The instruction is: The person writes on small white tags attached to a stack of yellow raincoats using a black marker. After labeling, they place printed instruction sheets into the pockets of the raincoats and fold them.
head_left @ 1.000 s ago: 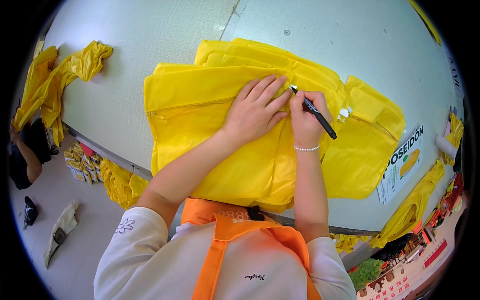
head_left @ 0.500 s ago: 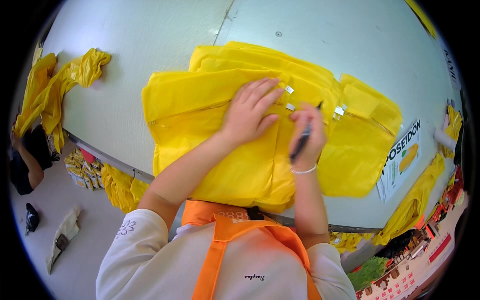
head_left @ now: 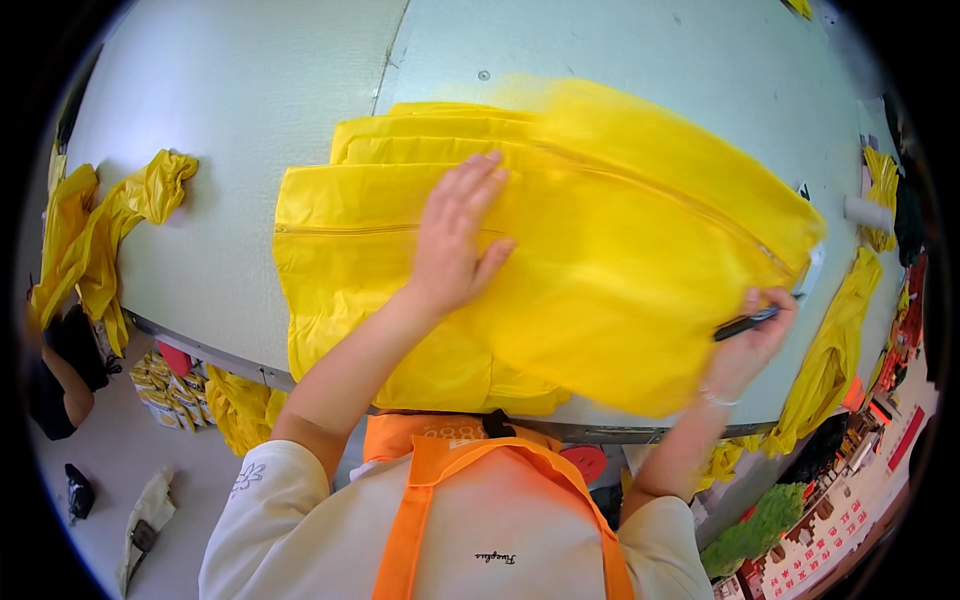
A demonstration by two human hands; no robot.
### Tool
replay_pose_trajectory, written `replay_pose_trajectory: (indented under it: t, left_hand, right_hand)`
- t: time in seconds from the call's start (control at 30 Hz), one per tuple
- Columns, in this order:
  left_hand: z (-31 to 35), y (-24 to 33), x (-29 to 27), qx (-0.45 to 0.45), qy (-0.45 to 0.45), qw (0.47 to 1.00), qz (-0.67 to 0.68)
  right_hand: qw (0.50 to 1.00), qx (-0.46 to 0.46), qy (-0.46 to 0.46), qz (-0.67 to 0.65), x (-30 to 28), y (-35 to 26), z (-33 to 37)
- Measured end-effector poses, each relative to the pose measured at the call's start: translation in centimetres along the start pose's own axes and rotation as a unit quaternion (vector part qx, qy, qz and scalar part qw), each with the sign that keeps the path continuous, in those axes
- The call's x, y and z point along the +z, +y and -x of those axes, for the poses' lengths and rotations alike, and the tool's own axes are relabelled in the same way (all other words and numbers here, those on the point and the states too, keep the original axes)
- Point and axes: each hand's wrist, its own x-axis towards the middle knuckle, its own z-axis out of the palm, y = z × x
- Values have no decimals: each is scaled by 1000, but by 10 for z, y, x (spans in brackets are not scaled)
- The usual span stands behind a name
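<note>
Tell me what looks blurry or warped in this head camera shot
Head view: the upper yellow cloth is smeared by motion blur, while the left hand pressing the pile looks sharp; the right hand with its black pen is slightly soft; the table edge bends from fisheye distortion; lighting is bright and even.

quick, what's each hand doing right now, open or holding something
Left hand: open, flat on the stack of yellow garments.
Right hand: closed on a black pen, at the edge of the top yellow piece.
</note>
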Motion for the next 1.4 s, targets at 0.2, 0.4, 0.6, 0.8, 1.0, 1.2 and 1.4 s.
replay_pose_trajectory:
  t: [0.2,0.4,0.6,0.8,1.0,1.2,1.4]
  left_hand:
    - [4,2,26,-38,-106,993,-48]
    - [13,-17,2,-10,-142,982,-124]
    - [-26,-17,21,-42,-68,989,-127]
    - [-21,-27,29,4,-82,976,-200]
    - [-15,-26,23,-16,-101,974,-200]
    - [-15,-26,26,-20,-101,973,-206]
    - [-16,-26,26,-20,-97,975,-200]
  right_hand:
    - [960,-87,-98,248,-52,177,-90]
    - [959,89,4,-270,46,79,-52]
    - [950,-38,-198,-240,134,-34,19]
    - [963,-61,-173,-196,184,-37,21]
    - [969,-91,-156,-171,191,-24,32]
    - [974,-136,-135,-120,199,-22,32]
    - [973,-161,-137,-93,202,-20,32]
